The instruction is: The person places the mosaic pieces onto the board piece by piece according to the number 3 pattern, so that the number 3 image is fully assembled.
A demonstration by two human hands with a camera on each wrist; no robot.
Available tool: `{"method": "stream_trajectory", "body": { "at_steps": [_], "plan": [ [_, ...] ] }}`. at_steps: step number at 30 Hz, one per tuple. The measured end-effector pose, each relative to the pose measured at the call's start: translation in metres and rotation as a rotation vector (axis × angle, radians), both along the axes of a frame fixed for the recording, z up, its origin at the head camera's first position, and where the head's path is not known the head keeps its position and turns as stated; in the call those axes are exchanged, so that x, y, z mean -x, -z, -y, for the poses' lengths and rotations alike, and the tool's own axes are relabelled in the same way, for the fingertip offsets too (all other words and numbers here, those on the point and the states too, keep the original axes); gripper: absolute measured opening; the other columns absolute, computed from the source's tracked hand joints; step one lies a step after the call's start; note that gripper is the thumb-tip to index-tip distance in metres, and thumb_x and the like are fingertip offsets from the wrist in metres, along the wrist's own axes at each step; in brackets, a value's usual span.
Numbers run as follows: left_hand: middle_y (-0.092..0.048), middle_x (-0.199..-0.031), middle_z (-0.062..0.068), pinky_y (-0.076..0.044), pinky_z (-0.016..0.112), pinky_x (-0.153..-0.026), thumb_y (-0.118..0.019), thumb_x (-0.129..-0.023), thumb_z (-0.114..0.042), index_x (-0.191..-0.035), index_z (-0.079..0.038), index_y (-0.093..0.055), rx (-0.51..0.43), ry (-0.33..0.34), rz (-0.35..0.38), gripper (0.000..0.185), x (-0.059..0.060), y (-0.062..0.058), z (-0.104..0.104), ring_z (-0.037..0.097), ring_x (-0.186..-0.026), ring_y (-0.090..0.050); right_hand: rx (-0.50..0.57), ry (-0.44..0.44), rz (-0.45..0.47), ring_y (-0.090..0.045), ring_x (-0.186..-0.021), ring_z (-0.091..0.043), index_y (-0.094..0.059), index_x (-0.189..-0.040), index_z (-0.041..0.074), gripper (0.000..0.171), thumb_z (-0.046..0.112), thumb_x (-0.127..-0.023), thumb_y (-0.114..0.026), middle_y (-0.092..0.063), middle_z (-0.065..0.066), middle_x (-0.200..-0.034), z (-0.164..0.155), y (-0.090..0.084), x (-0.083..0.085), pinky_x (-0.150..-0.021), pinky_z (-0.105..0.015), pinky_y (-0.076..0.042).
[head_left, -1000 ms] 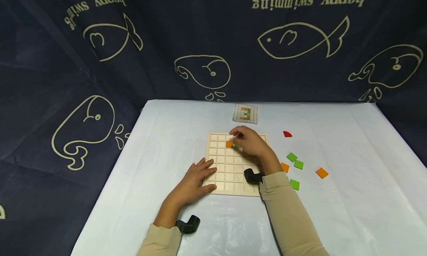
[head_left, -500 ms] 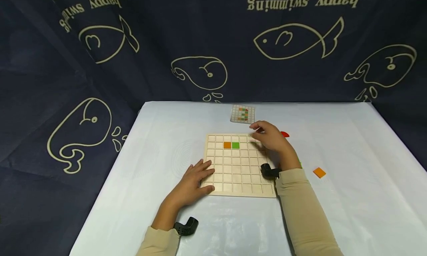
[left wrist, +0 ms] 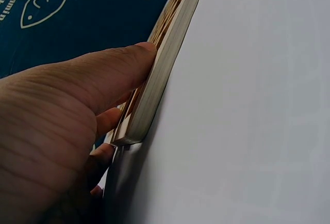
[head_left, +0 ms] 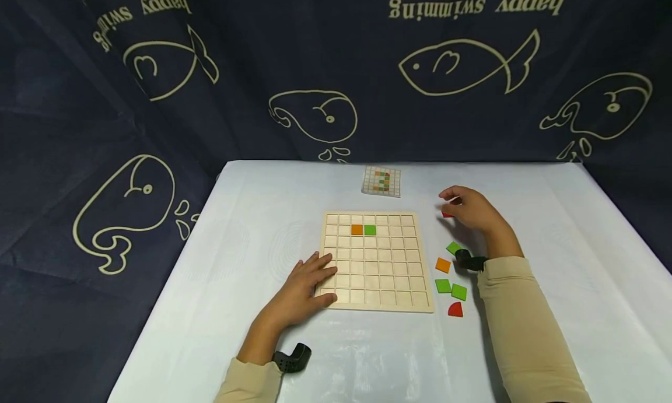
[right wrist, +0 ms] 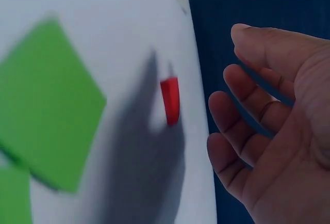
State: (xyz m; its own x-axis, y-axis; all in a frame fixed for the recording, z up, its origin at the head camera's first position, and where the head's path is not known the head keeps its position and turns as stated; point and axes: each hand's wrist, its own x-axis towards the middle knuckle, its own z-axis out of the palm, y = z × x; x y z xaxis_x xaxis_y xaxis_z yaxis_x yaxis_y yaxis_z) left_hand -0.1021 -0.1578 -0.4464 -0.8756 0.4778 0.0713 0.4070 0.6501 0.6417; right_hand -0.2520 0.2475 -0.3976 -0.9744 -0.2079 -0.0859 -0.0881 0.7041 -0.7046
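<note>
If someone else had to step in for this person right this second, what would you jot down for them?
Left hand: fingers flat, resting on the near left corner of the square wooden grid board.
Right hand: open, holding nothing, hovering over the red quarter-round tile to the right of the board.
Done: one orange square tile and one green square tile sit side by side in the board's second row.
Left: every other cell is bare. Loose to the right of the board lie three green squares, one orange square and a second red quarter-round. A small coloured pattern card lies beyond the board.
</note>
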Motion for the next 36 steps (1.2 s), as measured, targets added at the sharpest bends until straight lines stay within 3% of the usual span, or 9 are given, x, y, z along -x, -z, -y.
{"method": "stream_trajectory", "body": {
  "at_steps": [5,9,21,36],
  "plan": [
    [-0.037,-0.157,0.006,-0.01,0.055,-0.119,-0.074,-0.09,-0.028,-0.141,-0.008,-0.056,-0.003,-0.001,0.004,0.057,-0.001,-0.001,0.0,0.028,-0.149,-0.019,0.009,0.033,0.058,-0.052,-0.115,-0.04,-0.054,-0.132,-0.002,0.037,0.016,-0.1,-0.058,-0.054,-0.026,-0.129,-0.012,0.006,0.003,-0.098,-0.053,-0.04],
    [-0.038,-0.156,0.008,-0.011,0.057,-0.118,-0.074,-0.09,-0.026,-0.14,-0.007,-0.057,-0.009,0.003,-0.004,0.057,-0.001,-0.002,-0.001,0.032,-0.149,-0.02,0.007,0.039,0.087,-0.05,-0.111,-0.037,-0.054,-0.131,-0.003,0.038,0.016,-0.099,-0.06,-0.054,-0.024,-0.125,-0.018,0.016,0.006,-0.094,-0.048,-0.041],
    [-0.039,-0.155,0.01,-0.012,0.059,-0.117,-0.074,-0.09,-0.026,-0.14,-0.005,-0.057,-0.007,0.008,-0.018,0.056,-0.001,-0.001,0.0,0.034,-0.148,-0.022,0.022,0.014,0.109,-0.047,-0.106,-0.034,-0.055,-0.128,-0.003,0.035,0.01,-0.097,-0.061,-0.056,-0.022,-0.121,-0.022,0.031,0.01,-0.093,-0.046,-0.038],
    [-0.039,-0.155,0.01,-0.012,0.058,-0.117,-0.074,-0.09,-0.025,-0.14,-0.005,-0.057,-0.003,0.0,-0.01,0.056,-0.002,-0.003,-0.002,0.033,-0.148,-0.021,-0.003,0.029,0.119,-0.047,-0.104,-0.035,-0.056,-0.127,-0.001,0.032,0.004,-0.096,-0.056,-0.054,-0.021,-0.117,-0.019,0.03,0.009,-0.092,-0.047,-0.039]
  ]
}}
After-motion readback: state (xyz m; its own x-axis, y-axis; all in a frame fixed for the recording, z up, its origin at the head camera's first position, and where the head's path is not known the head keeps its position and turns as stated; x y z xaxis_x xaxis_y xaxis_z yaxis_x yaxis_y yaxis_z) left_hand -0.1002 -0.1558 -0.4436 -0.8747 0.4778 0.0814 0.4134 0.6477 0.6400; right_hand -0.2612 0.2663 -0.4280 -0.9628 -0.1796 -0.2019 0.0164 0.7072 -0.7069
